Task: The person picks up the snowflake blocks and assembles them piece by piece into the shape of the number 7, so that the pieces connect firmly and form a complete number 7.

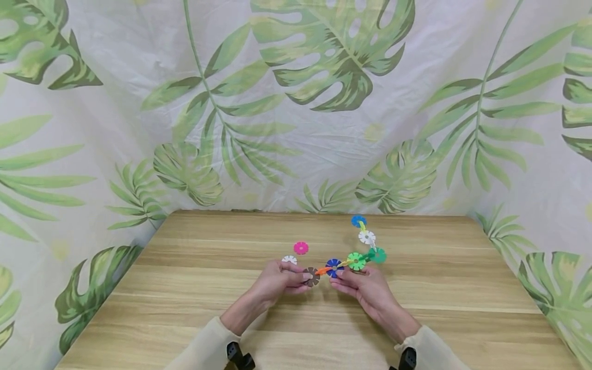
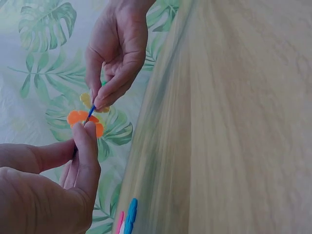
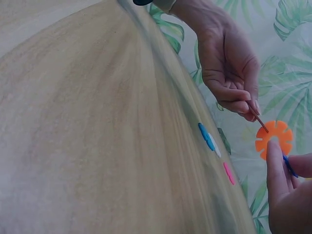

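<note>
A chain of notched plastic discs hangs between my hands above the table. My left hand pinches the brown disc at the chain's near end between thumb and fingers. An orange disc joins it to a dark blue disc, which my right hand pinches by its edge. Beyond my right fingers the chain runs through a light green disc, a green disc and a white disc to a bright blue disc. Yellow discs sit edge-on among these.
A pink disc and a loose white disc lie on the wooden table beyond my left hand. Both wrist views also show a loose blue disc beside them. Leaf-patterned cloth hangs behind the table.
</note>
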Demonstrator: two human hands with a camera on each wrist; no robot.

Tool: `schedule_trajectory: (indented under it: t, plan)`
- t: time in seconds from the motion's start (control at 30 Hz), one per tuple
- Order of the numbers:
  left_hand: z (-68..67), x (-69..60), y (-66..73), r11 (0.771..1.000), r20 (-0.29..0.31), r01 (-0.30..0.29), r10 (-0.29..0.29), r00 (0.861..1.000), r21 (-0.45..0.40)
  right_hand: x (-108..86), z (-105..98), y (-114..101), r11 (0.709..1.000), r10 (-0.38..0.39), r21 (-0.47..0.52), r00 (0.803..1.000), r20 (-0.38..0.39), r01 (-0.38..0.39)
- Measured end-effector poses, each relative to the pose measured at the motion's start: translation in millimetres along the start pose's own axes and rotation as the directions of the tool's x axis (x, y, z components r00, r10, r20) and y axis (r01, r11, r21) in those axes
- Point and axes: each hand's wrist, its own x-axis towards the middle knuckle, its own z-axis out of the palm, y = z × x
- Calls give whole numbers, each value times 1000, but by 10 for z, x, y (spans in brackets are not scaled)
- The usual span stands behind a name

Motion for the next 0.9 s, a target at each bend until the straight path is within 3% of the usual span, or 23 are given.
schedule_trajectory:
  t: [0.53, 0.9]
  plan:
    - [49, -16, 6, 1000, -68, 0, 2, 998, 28, 50, 37, 22, 1000, 8, -18, 1000, -30, -9]
    - [90, 26, 37, 999, -93, -16, 20, 995, 50, 51, 22, -27, 1000, -6, -18, 1000, 13, 6]
